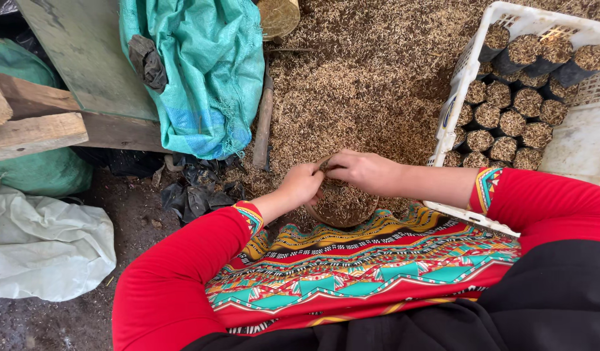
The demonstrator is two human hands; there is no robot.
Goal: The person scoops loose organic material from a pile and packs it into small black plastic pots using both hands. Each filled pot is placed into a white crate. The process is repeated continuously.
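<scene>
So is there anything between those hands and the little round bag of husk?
Nothing visible. The left hand and right hand both rest directly on the husk-filled bag, gripping its rim.

A husk-filled bag (342, 203) sat between the left hand (302, 184) and right hand (365, 171), with the crate (508, 16) of filled bags (501, 120) to the right hand's right.

Both red-sleeved arms bend inward to the frame's centre, left hand (301, 184) and right hand (363, 171) meeting, fingers curled, knuckles up
</scene>
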